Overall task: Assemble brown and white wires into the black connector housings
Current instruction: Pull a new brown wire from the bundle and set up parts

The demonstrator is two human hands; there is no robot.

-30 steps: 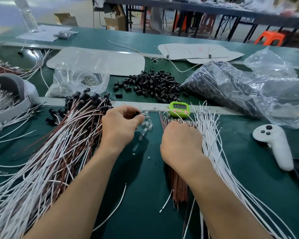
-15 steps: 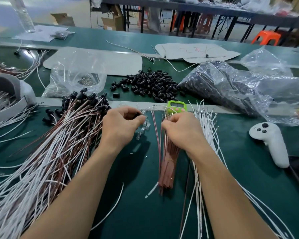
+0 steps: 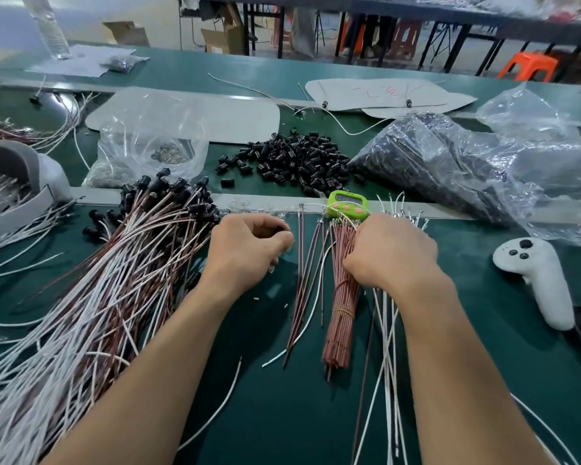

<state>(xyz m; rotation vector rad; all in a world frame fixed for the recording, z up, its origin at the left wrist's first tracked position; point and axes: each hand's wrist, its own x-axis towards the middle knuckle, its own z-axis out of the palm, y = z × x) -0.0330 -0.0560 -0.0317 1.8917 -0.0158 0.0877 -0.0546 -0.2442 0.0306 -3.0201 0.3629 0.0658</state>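
Many finished wires (image 3: pixel 114 263) are piled at the left. Much is left: black housings (image 3: pixel 292 159) lie far; the brown bundle (image 3: pixel 341 317) is gripped by the right hand (image 3: pixel 393 253), a dark piece (image 3: pixel 279 229) is pinched by the left hand (image 3: pixel 245 253).

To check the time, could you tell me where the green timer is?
In the head view, the green timer sits on the pale strip between the right hand and the black housings.

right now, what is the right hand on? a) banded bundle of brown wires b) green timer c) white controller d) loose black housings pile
a: the right hand curls its fingers into the top of the banded bundle of brown wires.
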